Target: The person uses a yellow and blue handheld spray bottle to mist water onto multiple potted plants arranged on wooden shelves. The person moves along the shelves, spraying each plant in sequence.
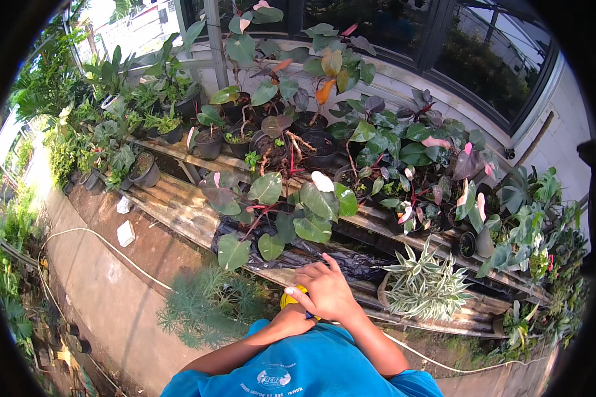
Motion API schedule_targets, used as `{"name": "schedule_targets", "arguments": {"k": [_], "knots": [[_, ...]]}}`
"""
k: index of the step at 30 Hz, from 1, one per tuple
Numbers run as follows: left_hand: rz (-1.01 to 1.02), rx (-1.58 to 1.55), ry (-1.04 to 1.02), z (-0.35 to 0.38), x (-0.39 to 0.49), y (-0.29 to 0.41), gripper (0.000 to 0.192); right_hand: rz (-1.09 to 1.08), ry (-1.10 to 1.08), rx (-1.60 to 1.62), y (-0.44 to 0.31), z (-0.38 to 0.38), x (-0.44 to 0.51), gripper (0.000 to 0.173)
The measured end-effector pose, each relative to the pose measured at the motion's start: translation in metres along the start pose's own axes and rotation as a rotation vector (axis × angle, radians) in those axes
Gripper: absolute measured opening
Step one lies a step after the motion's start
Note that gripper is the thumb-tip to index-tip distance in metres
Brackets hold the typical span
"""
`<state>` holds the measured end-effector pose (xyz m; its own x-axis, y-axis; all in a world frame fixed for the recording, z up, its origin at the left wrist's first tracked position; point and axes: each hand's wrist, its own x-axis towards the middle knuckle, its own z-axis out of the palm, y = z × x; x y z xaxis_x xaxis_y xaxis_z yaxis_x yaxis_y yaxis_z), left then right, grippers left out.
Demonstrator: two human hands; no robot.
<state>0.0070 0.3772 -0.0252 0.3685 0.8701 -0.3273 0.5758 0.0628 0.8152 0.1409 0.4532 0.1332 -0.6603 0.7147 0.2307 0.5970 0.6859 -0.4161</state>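
Note:
My right hand [325,293] is raised before my chest with its fingers apart and nothing visible in it. Below and partly behind it is my left hand [295,321], its fingers mostly hidden. A yellow object [286,300] with a dark blue part shows between and behind the hands; its kind and whether the left hand grips it cannot be told. Just beyond the hands, a leafy philodendron [318,201] with green and pink leaves leans over black plastic sheeting [298,258]. To the right stands a potted plant with white-edged striped leaves [427,285].
Weathered corrugated benches [174,198] carry many potted plants, including a black pot [321,149] and a tipped small pot [467,244]. A feathery-leaved plant [208,302] grows at the near left. A pale hose [114,248] crosses the ground beside a concrete path [94,278]. Dark-framed windows [486,59] stand behind.

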Motion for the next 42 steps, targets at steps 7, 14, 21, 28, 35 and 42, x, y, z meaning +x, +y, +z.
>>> {"name": "schedule_targets", "arguments": {"k": [7, 14, 21, 28, 35, 42], "knots": [[-0.179, -0.007, -0.016, -0.007, -0.019, 0.003, 0.034, 0.157, 0.219, 1.262, 0.06, 0.115, -0.06, 0.08], [-0.065, 0.032, -0.067, 0.004, -0.037, -0.011, 0.038, -0.009, -0.279, 1.264, -0.009, -0.046, -0.062, 0.078], [-0.138, -0.024, -0.177, 0.027, -0.044, 0.001, 0.045, 0.006, 0.247, 0.137, -0.041, -0.093, -0.089, 0.047], [-0.087, 0.032, -0.385, 0.054, -0.03, -0.022, 0.027, 0.437, 0.153, 0.574, 0.01, 0.12, -0.14, 0.074], [-0.01, 0.111, -0.464, 0.066, -0.031, -0.023, 0.027, 0.494, -0.07, 1.507, -0.005, 0.068, -0.177, 0.082], [-0.121, 0.208, -0.533, 0.058, -0.02, -0.001, 0.029, 0.14, 0.592, 0.217, -0.036, -0.107, -0.163, 0.066]]}}
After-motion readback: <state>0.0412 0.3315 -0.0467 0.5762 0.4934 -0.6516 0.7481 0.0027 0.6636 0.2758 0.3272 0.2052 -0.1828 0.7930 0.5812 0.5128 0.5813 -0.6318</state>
